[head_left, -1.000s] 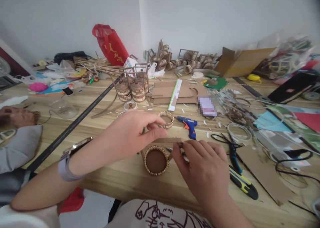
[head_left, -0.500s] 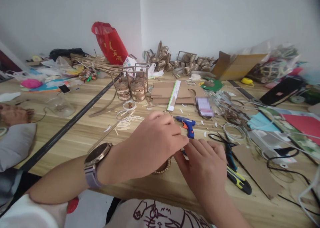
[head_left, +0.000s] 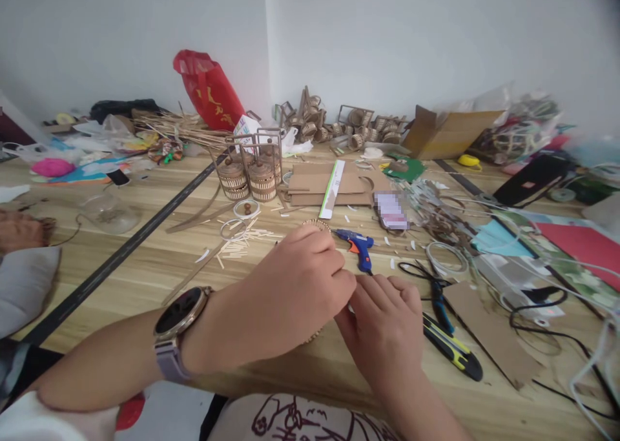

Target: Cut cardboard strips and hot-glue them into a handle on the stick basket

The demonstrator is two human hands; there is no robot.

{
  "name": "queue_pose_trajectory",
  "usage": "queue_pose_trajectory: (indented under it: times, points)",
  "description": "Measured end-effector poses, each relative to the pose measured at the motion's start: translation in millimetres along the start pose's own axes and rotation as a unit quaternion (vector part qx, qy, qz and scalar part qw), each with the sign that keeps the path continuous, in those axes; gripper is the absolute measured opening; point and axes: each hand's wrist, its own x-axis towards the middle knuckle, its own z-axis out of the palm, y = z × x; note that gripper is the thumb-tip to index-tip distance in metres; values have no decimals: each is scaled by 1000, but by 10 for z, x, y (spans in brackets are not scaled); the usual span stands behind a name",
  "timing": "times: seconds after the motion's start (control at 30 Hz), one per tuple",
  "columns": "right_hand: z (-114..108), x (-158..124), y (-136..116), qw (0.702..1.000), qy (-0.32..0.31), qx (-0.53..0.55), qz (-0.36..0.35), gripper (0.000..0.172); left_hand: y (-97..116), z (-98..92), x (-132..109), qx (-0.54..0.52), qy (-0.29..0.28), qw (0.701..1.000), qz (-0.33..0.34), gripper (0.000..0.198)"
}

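My left hand (head_left: pixel 300 286), with a watch (head_left: pixel 180 315) on its wrist, is closed, knuckles up. My right hand (head_left: pixel 385 328) is closed too, its fingers meeting those of the left. Whatever lies between the fingertips is hidden. Two beaded-looking curved rims show around my left hand: an upper rim (head_left: pixel 317 224) behind the knuckles and a lower rim (head_left: pixel 314 336) under the palm. I cannot tell whether they belong to one piece. Just beyond the hands lies a blue glue gun (head_left: pixel 359 246) with an orange trigger.
Small lidded slatted baskets in a frame (head_left: pixel 263 179) stand behind loose thin sticks (head_left: pixel 237 242). Brown cardboard (head_left: pixel 305 179) carries a white-green strip (head_left: pixel 333 189). At right lie a yellow-black cutter (head_left: pixel 453 347), blue-handled pliers (head_left: pixel 442 305) and cables. Another person's hand (head_left: pixel 22 229) rests at far left.
The view has shifted slightly. My hands stay pressed together at the fingertips, and less of the lower rim shows beneath my left hand.
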Motion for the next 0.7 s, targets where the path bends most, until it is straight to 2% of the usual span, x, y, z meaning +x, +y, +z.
queue_pose_trajectory:
  times: [0.13,0.2,0.23,0.3,0.37,0.43,0.5,0.6,0.7]
  points:
    - [25,-26,25,997,-3,70,12,26,-4,-28,-12,6,-12,1000,0,17]
    - [48,-36,84,983,-30,177,40,23,-3,-38,-20,8,-15,1000,-2,17]
    - [66,-40,125,964,-57,253,60,24,-1,-39,-25,9,-16,1000,-4,17]
    - [123,-51,215,894,-124,417,110,29,3,-37,-33,9,-15,1000,-6,17]
    - [203,-73,290,794,-176,556,170,34,6,-30,-39,6,-12,1000,-3,13]
    - [290,-111,328,696,-195,652,230,35,8,-22,-38,2,-6,1000,4,11]
    - [358,-151,331,615,-197,716,268,32,6,-13,-32,-6,-3,1000,11,11]
    - [402,-180,301,532,-203,771,286,29,-3,0,-28,-27,-3,999,19,13]
    - [403,-161,272,483,-214,798,290,33,-12,8,-37,-52,-4,998,19,14]
